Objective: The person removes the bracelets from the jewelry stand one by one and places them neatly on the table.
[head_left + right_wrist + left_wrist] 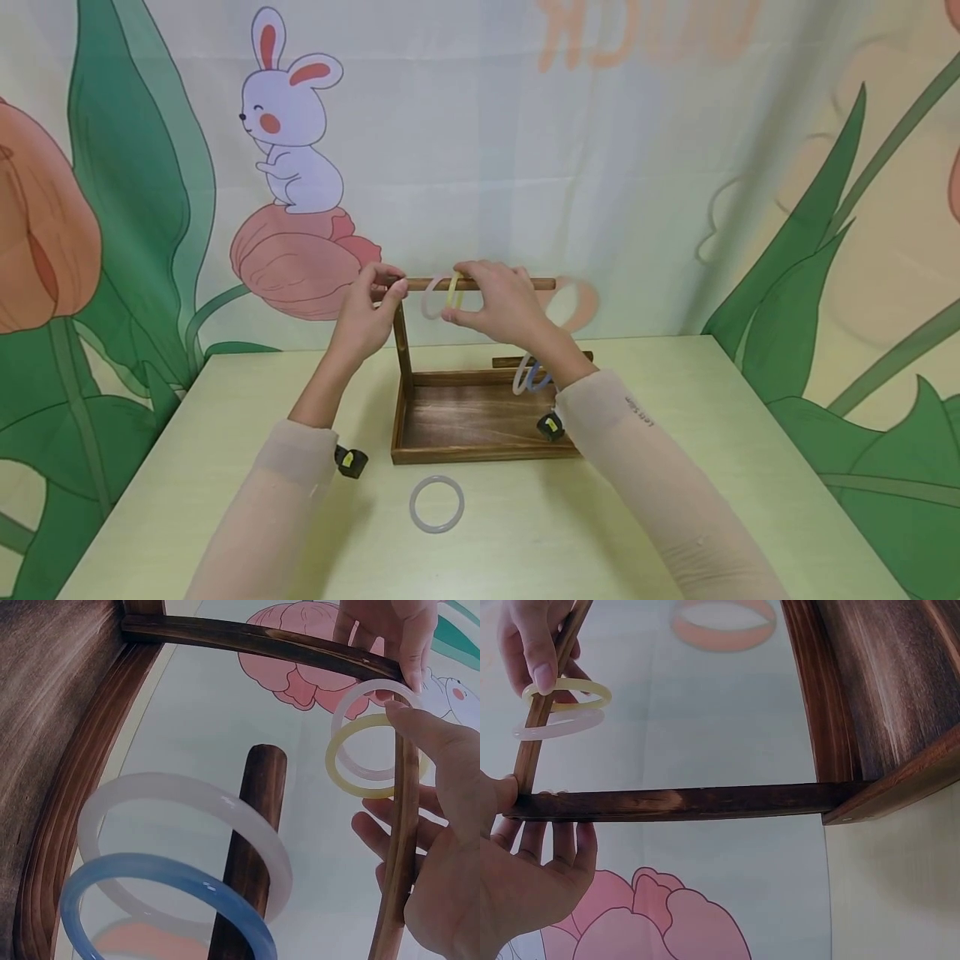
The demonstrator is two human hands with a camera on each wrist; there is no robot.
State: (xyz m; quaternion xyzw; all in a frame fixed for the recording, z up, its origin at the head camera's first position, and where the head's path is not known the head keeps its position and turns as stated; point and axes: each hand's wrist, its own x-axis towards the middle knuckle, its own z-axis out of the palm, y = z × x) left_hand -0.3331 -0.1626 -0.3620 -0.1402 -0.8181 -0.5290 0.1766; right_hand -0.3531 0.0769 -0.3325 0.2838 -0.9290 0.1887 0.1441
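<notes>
My left hand point(366, 321) holds the top corner of a dark wooden bangle stand, where the upright post point(402, 346) meets the upper rod point(542, 284). Around that rod hang a pale pink bangle point(339, 712) and, right beside it, a yellow bangle point(331, 763). My right hand point(504, 302) pinches the yellow one between thumb and fingers. Lower down, a whitish bangle point(150, 781) and a blue bangle point(135, 862) hang on a shorter rod point(262, 776), partly behind my right forearm in the head view.
The stand's shallow tray base point(465, 417) sits on a pale table point(262, 517). A loose greyish-white bangle point(437, 529) lies flat in front of it. Behind hangs a curtain point(465, 150) printed with a rabbit and tulips. Small dark devices are strapped to both wrists.
</notes>
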